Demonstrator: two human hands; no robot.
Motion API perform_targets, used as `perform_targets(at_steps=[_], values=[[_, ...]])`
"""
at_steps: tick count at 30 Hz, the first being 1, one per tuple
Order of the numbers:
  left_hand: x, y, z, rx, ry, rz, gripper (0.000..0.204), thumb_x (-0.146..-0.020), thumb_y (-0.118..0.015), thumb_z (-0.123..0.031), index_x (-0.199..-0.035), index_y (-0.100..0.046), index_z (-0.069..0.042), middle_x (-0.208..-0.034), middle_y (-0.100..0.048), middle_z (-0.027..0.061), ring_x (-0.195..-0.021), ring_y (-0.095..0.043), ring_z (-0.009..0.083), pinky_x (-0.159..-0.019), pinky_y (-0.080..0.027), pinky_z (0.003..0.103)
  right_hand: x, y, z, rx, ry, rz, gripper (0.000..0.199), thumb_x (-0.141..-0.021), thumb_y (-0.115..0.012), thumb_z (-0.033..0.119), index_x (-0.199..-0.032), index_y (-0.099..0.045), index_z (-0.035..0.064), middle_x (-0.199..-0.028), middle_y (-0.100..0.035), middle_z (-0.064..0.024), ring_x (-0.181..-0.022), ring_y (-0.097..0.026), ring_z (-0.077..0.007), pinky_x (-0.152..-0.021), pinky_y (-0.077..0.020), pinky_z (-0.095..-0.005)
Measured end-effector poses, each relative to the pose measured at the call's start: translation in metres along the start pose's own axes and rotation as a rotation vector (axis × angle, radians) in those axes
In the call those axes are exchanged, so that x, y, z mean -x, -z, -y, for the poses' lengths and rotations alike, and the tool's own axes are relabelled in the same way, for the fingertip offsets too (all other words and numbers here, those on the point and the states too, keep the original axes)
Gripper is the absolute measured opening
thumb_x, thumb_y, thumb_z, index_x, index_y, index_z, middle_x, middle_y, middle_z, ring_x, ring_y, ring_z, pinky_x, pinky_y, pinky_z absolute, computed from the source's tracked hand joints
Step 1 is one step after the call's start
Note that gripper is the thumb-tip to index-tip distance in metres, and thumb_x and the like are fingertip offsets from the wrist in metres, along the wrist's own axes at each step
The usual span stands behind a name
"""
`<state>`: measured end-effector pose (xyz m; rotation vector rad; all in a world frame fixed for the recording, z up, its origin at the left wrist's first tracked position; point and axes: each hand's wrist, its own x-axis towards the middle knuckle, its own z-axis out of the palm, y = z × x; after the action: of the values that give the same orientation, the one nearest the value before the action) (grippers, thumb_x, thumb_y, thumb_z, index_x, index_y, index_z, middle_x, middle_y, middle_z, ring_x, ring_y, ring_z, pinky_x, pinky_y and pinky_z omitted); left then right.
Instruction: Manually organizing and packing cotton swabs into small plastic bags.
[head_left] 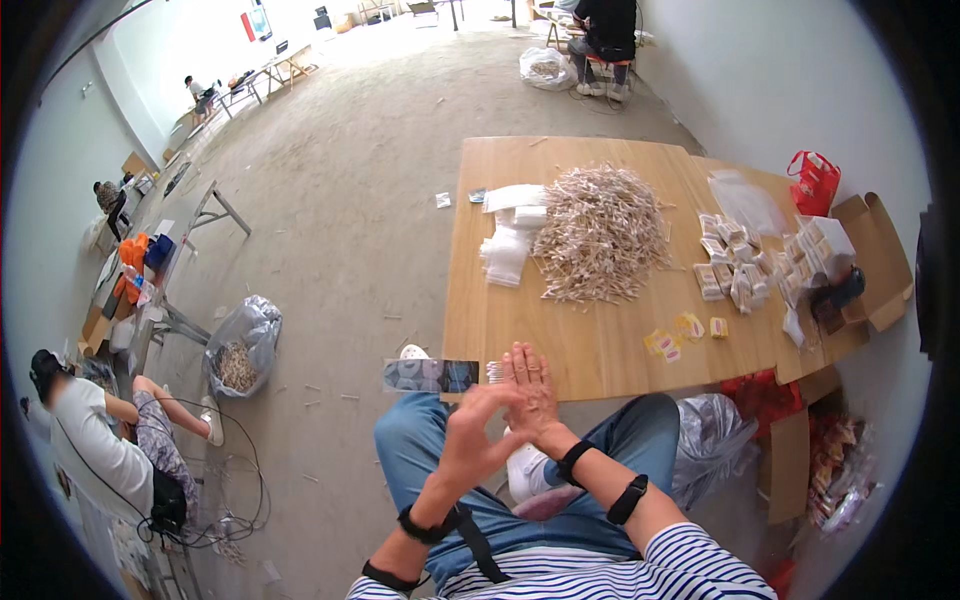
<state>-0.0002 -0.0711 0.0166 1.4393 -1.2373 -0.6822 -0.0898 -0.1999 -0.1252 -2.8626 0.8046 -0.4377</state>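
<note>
At the table's near edge my right hand (535, 400) lies with its fingers stretched flat, pointing away from me. Beside its fingertips, on the left, shows a short row of white-tipped cotton swabs (494, 371); the hand may cover part of it. My left hand (478, 422) is raised just left of it, thumb spread from the fingers, its fingertips overlapping the right hand in this view. Nothing shows in its grasp. A dark printed plastic sheet (425, 375) juts over the table's front left corner. Farther back lies a large heap of loose cotton swabs (605, 235).
Clear plastic bags (508, 250) lie left of the heap on the wooden table (590, 350). Packed swab bundles (735, 262), yellow labels (664, 345), an open carton (872, 255) and a red bag (815, 183) are rightward. A seated person (115, 450) and a swab sack (243, 350) are at left.
</note>
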Motion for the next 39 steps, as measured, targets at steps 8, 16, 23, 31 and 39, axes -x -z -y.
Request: perform_targets(at_steps=[8, 16, 23, 31, 39], values=[[0.030, 0.017, -0.165, 0.997, -0.645, 0.183, 0.014, -0.089, -0.074, -0.007, -0.101, -0.070, -0.002, -0.102, -0.072, 0.0146, -0.099, -0.069, 0.0297, -0.105, -0.043, 0.050, -0.002, 0.007, 0.004, 0.037, -0.001, 0.043, 0.090, -0.072, -0.071, 0.016, -0.151, -0.032, -0.0047, -0.161, -0.025, -0.0244, -0.152, -0.020, -0.0396, -0.124, -0.0144, -0.0526], [0.027, 0.023, -0.169, 1.124, -0.730, 0.244, 0.007, -0.094, -0.067, -0.005, -0.089, -0.068, 0.000, -0.086, -0.070, 0.0195, -0.084, -0.070, 0.0336, -0.097, -0.045, 0.055, -0.001, 0.014, 0.005, 0.023, -0.023, 0.083, 0.095, -0.070, -0.075, 0.018, -0.151, -0.031, -0.0041, -0.161, -0.026, -0.0231, -0.152, -0.020, -0.0389, -0.123, -0.0167, -0.0519], [0.028, 0.028, -0.171, 1.145, -0.688, 0.316, 0.011, -0.093, -0.064, -0.001, -0.082, -0.063, 0.000, -0.084, -0.069, 0.0212, -0.081, -0.069, 0.0332, -0.091, -0.049, 0.052, -0.002, 0.010, 0.005, 0.034, -0.016, 0.050, 0.096, -0.069, -0.076, 0.020, -0.152, -0.031, -0.0034, -0.161, -0.026, -0.0225, -0.152, -0.019, -0.0379, -0.123, -0.0165, -0.0516], [0.024, 0.026, -0.174, 1.137, -0.717, 0.328, 0.018, -0.092, -0.066, -0.003, -0.075, -0.061, 0.000, -0.081, -0.068, 0.0218, -0.078, -0.068, 0.0327, -0.087, -0.050, 0.051, -0.006, 0.010, 0.002, 0.064, -0.022, 0.018, 0.093, -0.070, -0.073, 0.021, -0.151, -0.033, -0.0033, -0.161, -0.027, -0.0230, -0.152, -0.020, -0.0376, -0.124, -0.0134, -0.0516], [0.031, 0.019, -0.153, 1.067, -0.799, 0.340, 0.021, -0.095, -0.066, -0.012, -0.079, -0.066, 0.001, -0.084, -0.068, 0.0254, -0.079, -0.067, 0.0373, -0.089, -0.047, 0.058, 0.005, 0.010, 0.009, 0.009, -0.005, 0.053, 0.093, -0.069, -0.073, 0.022, -0.150, -0.034, -0.0034, -0.160, -0.027, -0.0236, -0.152, -0.021, -0.0388, -0.123, -0.0148, -0.0528]])
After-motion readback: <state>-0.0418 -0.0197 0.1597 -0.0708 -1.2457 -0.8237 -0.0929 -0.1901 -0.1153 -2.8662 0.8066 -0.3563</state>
